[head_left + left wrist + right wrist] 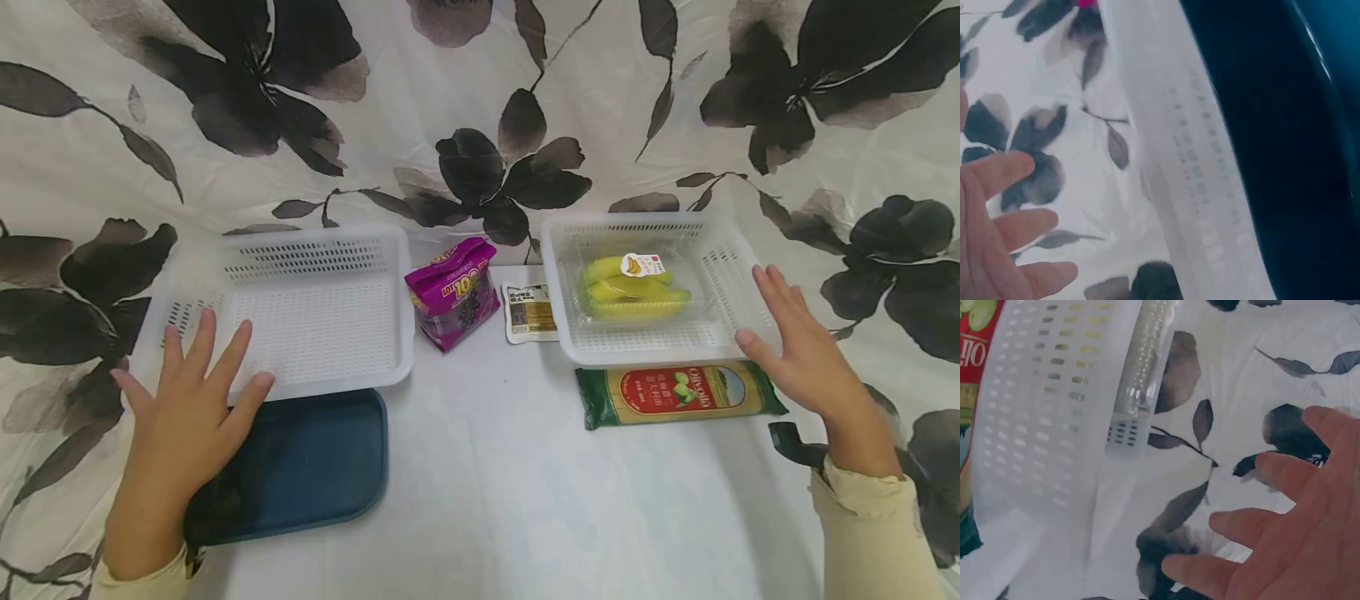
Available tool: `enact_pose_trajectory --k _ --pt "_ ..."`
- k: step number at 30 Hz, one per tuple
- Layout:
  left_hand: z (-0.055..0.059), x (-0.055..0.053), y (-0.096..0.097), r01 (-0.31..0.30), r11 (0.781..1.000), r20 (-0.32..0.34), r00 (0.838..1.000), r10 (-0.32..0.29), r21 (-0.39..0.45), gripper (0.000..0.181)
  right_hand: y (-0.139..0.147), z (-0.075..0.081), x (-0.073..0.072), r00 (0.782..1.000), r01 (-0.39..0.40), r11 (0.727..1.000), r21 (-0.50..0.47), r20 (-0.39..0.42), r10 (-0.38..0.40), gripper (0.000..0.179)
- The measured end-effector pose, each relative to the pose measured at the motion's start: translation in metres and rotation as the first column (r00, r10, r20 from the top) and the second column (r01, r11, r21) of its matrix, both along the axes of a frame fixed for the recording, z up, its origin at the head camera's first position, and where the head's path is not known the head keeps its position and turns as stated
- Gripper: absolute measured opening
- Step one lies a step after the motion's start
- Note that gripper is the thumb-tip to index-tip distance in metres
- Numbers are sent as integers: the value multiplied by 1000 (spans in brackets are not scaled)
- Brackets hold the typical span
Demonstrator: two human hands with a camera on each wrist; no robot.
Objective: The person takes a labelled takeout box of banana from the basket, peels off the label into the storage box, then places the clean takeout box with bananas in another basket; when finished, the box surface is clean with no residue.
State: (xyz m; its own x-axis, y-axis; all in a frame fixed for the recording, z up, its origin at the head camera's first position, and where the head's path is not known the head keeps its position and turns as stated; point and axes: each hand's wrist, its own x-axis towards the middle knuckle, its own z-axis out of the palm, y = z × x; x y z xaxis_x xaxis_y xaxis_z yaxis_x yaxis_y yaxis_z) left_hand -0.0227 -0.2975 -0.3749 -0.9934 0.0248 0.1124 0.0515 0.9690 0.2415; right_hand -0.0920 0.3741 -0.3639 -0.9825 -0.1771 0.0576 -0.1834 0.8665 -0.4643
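Note:
In the head view my left hand (191, 417), fingers spread, hovers over the near left corner of a white perforated basket (322, 325) with nothing in it. A dark blue tray (322, 467) lies in front of that basket, partly under my hand in this view. My right hand (806, 358) is beside the right end of a second white basket (622, 354), its fingers extended and holding nothing. Inside that basket sits a clear plastic box of bananas (637, 292) with a label on top. A green-ended pack of spaghetti (678, 393) lies along the basket's front.
Between the baskets stands a purple snack bag (453, 296) with grapes printed on it. A small flat brown-and-white packet (529, 312) lies next to it, overlapped by the right basket's rim. Floral cloth (480, 100) covers the back and sides.

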Motion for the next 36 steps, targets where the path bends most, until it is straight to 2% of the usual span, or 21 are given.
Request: enact_pose_trajectory --k 4,9,12,15,17,22,25,28,33,35,36 --pt "3 -1 22 10 985 -113 994 9 172 64 2 2 -11 999 -1 998 -62 36 3 78" --pt "13 -10 64 95 927 -221 975 -13 364 53 0 5 -31 984 60 993 -106 172 -41 78" --pt "17 -17 91 148 890 -248 968 -41 431 50 0 4 -43 960 102 986 -135 275 -61 81" --pt "20 -24 120 175 863 -247 967 -61 475 49 2 2 -54 925 140 976 -167 374 -69 83" --pt "19 -28 141 198 836 -246 966 -78 512 48 2 1 -61 900 164 965 -203 431 -62 86" --pt "16 -41 190 261 744 -209 964 -166 615 47 3 -3 -78 843 201 941 -272 538 -25 92" --pt "12 -51 214 266 686 -162 964 -213 678 48 2 -5 -85 812 225 933 -282 583 -19 96" --pt "5 -62 234 229 646 -99 968 -232 728 48 2 -7 -90 784 252 920 -300 620 -13 98" --pt "-8 -81 259 104 601 38 975 -218 792 47 3 -9 -99 730 319 886 -336 683 -4 102" --pt "-13 -88 268 51 577 90 973 -214 815 46 4 -11 -102 711 347 871 -347 704 -3 103" --pt "-15 -91 272 28 555 113 970 -217 831 46 5 -12 -104 703 362 863 -352 711 -5 102"
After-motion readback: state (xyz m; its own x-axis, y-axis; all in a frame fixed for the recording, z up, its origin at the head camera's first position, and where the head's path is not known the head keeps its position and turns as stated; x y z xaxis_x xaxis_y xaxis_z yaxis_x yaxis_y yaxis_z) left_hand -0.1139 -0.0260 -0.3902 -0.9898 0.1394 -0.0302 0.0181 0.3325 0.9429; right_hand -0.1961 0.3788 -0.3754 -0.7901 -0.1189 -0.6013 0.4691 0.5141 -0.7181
